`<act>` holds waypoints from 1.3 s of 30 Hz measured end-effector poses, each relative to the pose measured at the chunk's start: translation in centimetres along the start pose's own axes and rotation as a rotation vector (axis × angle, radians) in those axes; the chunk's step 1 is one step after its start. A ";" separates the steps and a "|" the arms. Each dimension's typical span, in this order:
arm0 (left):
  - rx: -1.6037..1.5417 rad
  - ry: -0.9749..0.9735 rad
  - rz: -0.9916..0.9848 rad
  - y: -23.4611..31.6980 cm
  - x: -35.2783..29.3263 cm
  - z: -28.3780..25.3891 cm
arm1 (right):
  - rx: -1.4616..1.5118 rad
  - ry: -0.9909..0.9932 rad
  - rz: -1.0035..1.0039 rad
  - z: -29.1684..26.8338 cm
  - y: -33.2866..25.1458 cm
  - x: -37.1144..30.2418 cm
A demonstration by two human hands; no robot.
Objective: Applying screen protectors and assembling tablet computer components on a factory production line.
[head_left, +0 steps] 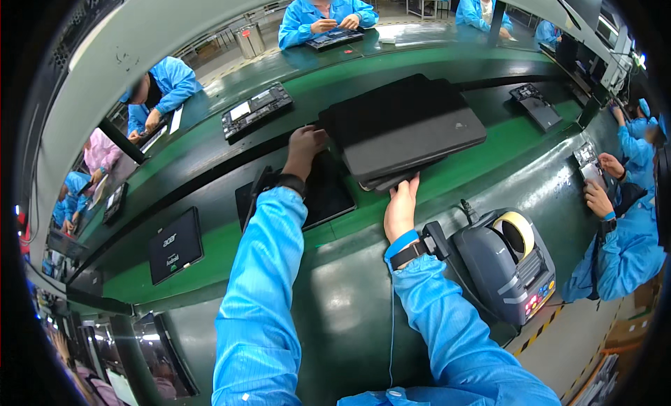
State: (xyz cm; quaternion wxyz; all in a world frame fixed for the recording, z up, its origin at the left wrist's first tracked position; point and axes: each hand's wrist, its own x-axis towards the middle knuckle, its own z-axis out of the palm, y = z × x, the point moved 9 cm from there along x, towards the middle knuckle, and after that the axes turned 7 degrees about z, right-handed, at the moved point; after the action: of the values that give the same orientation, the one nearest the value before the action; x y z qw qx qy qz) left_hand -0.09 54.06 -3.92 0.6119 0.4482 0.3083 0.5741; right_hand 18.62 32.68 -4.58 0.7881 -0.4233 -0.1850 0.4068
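Your right hand [400,214] grips the near edge of the unevenly stacked dark laptops [412,137] over the green belt [507,137], but I can't tell whether your left hand [306,151] holds their left side, so tilting could slide the top one off.

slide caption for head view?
Left hand and right hand at edges of stacked dark panels, tape dispenser at right.

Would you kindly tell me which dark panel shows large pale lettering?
The black panel lying alone left of the left forearm; the dark stack shows only a small mark, and the glossy panel beside that forearm shows none.
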 end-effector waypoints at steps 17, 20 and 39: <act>1.632 -0.335 1.208 11.2 -17.4 16.0 | -0.012 -0.074 0.163 0.7 -0.3 -0.9; 1.646 -0.340 1.193 11.4 -16.3 15.6 | -0.002 -0.080 0.226 0.4 0.7 -0.7; 1.027 0.464 -0.253 14.7 -21.8 -26.2 | -0.877 -0.649 0.109 10.2 7.3 -9.6</act>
State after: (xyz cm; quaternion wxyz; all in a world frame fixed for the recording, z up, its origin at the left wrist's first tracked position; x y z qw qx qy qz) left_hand -33.04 36.88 -4.34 0.2961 0.5098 0.7249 0.3562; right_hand 2.82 32.56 -4.21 0.4179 -0.5741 -0.5485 0.4414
